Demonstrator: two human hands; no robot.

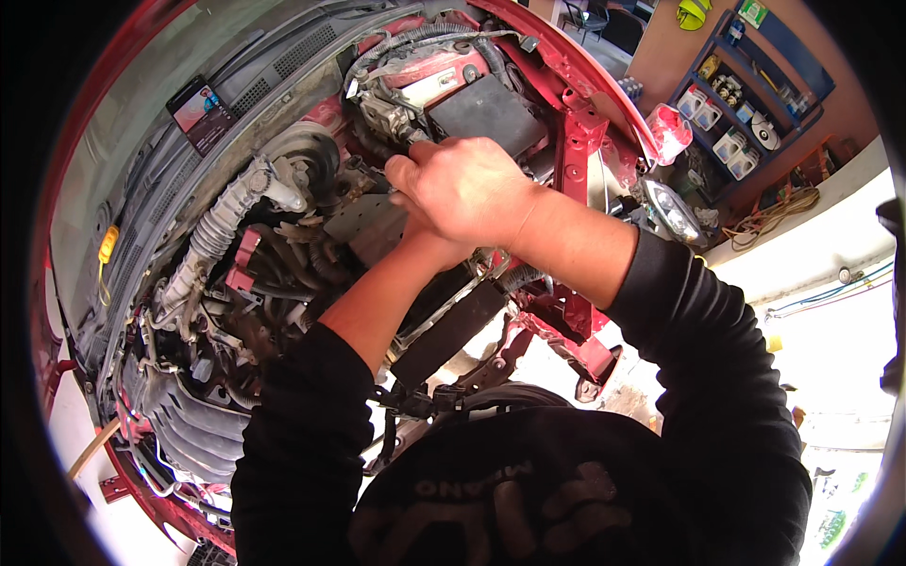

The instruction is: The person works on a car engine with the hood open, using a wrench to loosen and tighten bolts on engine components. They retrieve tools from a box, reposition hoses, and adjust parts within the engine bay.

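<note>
Over the open engine bay of a red car, my right hand [464, 186] is closed in a fist, and anything inside it is out of sight. My left hand [434, 243] is beneath it, its fingers covered by the right hand. Just beyond my fists lies a flat black cover [486, 115], with a metal fitting [382, 113] beside it. A grey plate-like part [363, 224] shows to the left of my wrists. Under my forearms is a dark rectangular panel [448, 335]. To the left runs a dusty ribbed air hose [215, 226], near a reddish bracket [243, 259].
A phone [200, 113] with a lit screen rests by the windshield cowl [250, 94]. A yellow object [109, 243] lies at far left. The exposed red body frame [578, 160] and a loose-looking headlight [672, 209] are on the right, before a blue wall shelf [727, 99] with bottles.
</note>
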